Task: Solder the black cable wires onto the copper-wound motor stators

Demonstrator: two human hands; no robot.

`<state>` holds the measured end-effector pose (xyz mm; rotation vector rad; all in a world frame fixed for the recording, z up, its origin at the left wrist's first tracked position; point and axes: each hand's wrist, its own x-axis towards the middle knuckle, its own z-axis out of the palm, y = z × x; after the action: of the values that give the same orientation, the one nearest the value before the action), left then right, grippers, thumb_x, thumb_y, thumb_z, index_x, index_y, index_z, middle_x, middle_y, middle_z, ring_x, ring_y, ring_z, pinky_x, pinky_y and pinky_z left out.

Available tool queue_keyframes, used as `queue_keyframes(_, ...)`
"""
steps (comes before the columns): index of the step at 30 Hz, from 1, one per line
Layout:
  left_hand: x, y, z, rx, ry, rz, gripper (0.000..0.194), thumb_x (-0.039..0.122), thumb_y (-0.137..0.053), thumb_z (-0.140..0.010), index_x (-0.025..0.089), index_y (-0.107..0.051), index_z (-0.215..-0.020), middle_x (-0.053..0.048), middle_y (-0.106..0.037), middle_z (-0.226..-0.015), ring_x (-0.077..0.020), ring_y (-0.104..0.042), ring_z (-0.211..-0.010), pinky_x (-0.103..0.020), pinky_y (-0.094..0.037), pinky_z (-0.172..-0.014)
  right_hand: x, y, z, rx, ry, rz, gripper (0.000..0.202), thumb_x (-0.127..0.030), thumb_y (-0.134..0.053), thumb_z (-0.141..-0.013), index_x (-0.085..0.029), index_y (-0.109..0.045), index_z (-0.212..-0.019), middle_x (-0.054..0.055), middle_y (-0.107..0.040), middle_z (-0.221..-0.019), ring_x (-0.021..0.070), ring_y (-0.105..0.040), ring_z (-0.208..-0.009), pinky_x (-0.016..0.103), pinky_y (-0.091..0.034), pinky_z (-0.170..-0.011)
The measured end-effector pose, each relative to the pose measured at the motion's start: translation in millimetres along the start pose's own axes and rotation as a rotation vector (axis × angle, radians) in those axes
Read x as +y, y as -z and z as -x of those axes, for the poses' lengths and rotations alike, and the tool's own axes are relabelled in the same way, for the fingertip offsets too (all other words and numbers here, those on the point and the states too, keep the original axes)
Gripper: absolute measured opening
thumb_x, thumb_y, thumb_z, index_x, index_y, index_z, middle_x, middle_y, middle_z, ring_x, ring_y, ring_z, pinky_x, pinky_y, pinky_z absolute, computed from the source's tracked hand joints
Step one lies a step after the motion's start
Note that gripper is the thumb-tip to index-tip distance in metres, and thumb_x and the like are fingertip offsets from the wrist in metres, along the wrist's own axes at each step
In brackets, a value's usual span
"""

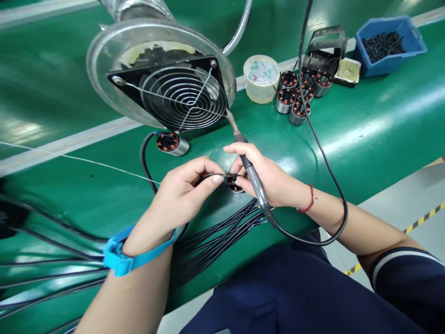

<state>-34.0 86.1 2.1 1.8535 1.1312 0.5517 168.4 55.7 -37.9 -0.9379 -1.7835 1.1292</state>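
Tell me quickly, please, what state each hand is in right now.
Left hand: closed, pinching a thin black cable.
Right hand: closed, holding a slim grey-and-black soldering iron; whether it also pinches the cable cannot be told.

The left hand [184,190] and right hand [269,174] hide much of the round motor part [235,187]. The top edge cuts off the silver pipe [141,8].

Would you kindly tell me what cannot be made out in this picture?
Head view:
Nearest motor stator: partly hidden by the right hand.
Black cables: cut off by the left edge.
Green print in the tape roll: too small to read.
Black pieces in the blue bin: too small to identify.
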Motion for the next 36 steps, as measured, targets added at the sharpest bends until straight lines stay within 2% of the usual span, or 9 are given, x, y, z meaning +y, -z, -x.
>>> queue_keyframes(4,3,0.9,0,0.016,0.072,-0.008,0.018,0.033,-0.06,-0.086,0.017,-0.066,-0.082,0.001,-0.063,-0.071,-0.0123,-0.054,-0.065,-0.025,-0.043,-0.062,1,0,-1,0.025,-0.014,0.054,0.045,-0.009,-0.047,-0.092,-0.023,-0.037,-0.134,-0.002,-0.057,-0.097,0.0103,-0.06,-0.083,0.028,-0.053,-0.081)
queue_keyframes(10,3,-0.1,0,0.017,0.058,0.004,0.018,0.033,-0.06,-0.086,0.017,-0.066,-0.081,0.001,-0.064,-0.07,-0.013,-0.055,-0.065,-0.025,-0.043,-0.062,2,1,-1,0.055,0.034,0.099,0.036,-0.013,-0.05,-0.095,-0.025,-0.043,-0.129,-0.004,-0.062,-0.093,0.0113,-0.062,-0.085,0.028,-0.05,-0.084)
queue_keyframes(18,1,-1.0,-1,0.048,0.068,0.028,0.019,0.036,-0.063,-0.082,0.018,-0.065,-0.077,0.0,-0.063,-0.068,-0.0136,-0.054,-0.063,-0.026,-0.043,-0.06,6,-4,0,0.104,0.031,0.087,0.038,-0.02,-0.05,-0.099,-0.024,-0.038,-0.135,-0.007,-0.063,-0.088,0.0101,-0.066,-0.082,0.026,-0.052,-0.082)
queue_keyframes(23,4,-2.1,-3,0.038,0.047,-0.035,0.023,0.039,-0.059,-0.083,0.018,-0.064,-0.076,0.002,-0.061,-0.066,-0.0126,-0.052,-0.061,-0.025,-0.041,-0.058,6,-7,-1,0.116,0.065,0.26,0.042,-0.019,-0.046,-0.099,-0.024,-0.036,-0.139,-0.002,-0.066,-0.101,0.0131,-0.067,-0.094,0.03,-0.054,-0.087)
queue_keyframes(25,4,-3.3,-3,0.019,0.035,-0.049,0.024,0.04,-0.058,-0.083,0.018,-0.064,-0.075,0.002,-0.06,-0.066,-0.0125,-0.052,-0.06,-0.025,-0.041,-0.058,7,-8,-2,0.123,0.116,0.329,0.038,-0.019,-0.045,-0.1,-0.024,-0.039,-0.138,0.0,-0.066,-0.108,0.0143,-0.067,-0.099,0.032,-0.053,-0.09)
queue_keyframes(27,4,-4.5,-3,0.022,0.024,-0.058,0.024,0.04,-0.057,-0.084,0.019,-0.063,-0.074,0.002,-0.06,-0.066,-0.0125,-0.052,-0.06,-0.025,-0.041,-0.058,9,-8,-3,0.135,0.164,0.355,0.033,-0.021,-0.043,-0.102,-0.023,-0.041,-0.136,0.0,-0.067,-0.107,0.0143,-0.067,-0.098,0.032,-0.052,-0.09)
queue_keyframes(30,5,-5.9,-2,0.024,-0.008,-0.044,0.022,0.038,-0.058,-0.085,0.019,-0.061,-0.074,0.003,-0.058,-0.065,-0.0118,-0.05,-0.06,-0.025,-0.04,-0.058,11,-8,-2,0.135,0.161,0.327,0.031,-0.025,-0.043,-0.104,-0.022,-0.042,-0.135,-0.001,-0.067,-0.101,0.014,-0.067,-0.095,0.031,-0.051,-0.091)
queue_keyframes(36,7,-4.8,0,-0.026,0.021,-0.066,0.02,0.033,-0.057,-0.088,0.018,-0.061,-0.077,0.002,-0.059,-0.069,-0.0127,-0.052,-0.065,-0.026,-0.041,-0.063,10,-7,0,0.038,0.023,0.086,0.04,-0.024,-0.044,-0.102,-0.023,-0.034,-0.14,-0.004,-0.064,-0.094,0.0108,-0.065,-0.082,0.027,-0.054,-0.081)
